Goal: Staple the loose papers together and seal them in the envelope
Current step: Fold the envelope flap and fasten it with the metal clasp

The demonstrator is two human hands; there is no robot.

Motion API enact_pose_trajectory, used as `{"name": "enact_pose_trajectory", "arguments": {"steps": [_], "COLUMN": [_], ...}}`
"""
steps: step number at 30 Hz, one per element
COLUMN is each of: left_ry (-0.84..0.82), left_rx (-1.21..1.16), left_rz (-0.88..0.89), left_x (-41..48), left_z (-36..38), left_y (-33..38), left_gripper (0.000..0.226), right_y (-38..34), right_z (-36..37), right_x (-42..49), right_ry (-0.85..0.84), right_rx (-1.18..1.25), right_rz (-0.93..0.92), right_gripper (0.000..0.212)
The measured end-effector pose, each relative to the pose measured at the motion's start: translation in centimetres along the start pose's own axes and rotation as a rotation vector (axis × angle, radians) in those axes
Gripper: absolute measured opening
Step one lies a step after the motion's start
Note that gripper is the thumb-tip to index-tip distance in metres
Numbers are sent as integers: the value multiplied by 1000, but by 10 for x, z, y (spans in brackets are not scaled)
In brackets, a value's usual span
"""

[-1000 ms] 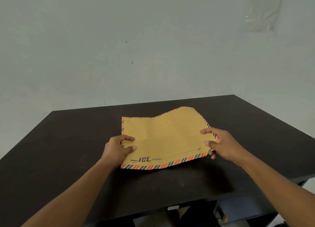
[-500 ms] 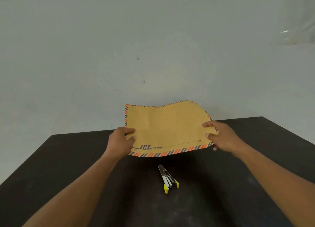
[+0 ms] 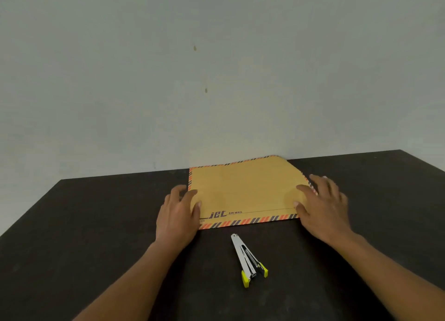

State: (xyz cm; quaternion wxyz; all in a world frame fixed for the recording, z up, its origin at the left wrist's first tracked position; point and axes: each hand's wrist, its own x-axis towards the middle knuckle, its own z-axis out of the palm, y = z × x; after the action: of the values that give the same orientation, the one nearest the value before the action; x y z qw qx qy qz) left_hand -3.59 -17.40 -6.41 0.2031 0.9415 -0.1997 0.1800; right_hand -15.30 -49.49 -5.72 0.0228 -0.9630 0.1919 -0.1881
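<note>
- Lowered from mid-air, the flat brown paper envelope with striped border is now laid on the matte black worktop.
- Its side edges are touched by the left hand and right hand, fingers spread, nothing gripped.
- A slim metal stapler with yellow ends is seen just in front.

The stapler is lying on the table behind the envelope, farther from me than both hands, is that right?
Not quite. In the head view the stapler lies on the table in front of the envelope, nearer you than both hands.

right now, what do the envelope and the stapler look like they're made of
Envelope: matte brown kraft paper, seemingly; it bows softly and has a printed striped airmail border.
Stapler: probably bright metal arms, going by the silvery sheen, with yellow end caps that look like plastic.
</note>
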Motion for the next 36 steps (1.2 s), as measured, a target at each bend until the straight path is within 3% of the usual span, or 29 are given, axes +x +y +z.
{"name": "enact_pose_trajectory", "arguments": {"steps": [2, 4, 7, 15, 21, 26, 32, 36], "left_ry": [59, 1, -75, -82, -186, -269, -383, -449], "left_rx": [29, 45, 11, 21, 89, 75, 84, 74], "left_rz": [119, 198, 150, 137, 148, 86, 19, -28], "left_x": [-6, -12, -13, -10, -20, -53, -116, -150], "left_z": [-2, -3, -2, 2, -24, -68, -107, -127], "left_y": [3, 7, 7, 6, 11, 16, 9, -8], "left_gripper": [37, 38, 43, 45, 51, 54, 55, 47], "right_y": [-9, -17, -19, -21, -36, -87, -141, -155], "right_z": [4, 7, 8, 7, -14, -60, -73, -70], "right_x": [-2, -4, -3, -1, -17, -55, -116, -143], "right_ry": [-36, -160, -223, -209, -72, -234, -394, -369], "right_rx": [10, 63, 109, 103, 168, 377, 243, 243], "right_rz": [-106, -100, -63, -49, -87, -183, -148, -104], "right_gripper": [46, 47, 49, 48, 40, 40, 61, 50]}}
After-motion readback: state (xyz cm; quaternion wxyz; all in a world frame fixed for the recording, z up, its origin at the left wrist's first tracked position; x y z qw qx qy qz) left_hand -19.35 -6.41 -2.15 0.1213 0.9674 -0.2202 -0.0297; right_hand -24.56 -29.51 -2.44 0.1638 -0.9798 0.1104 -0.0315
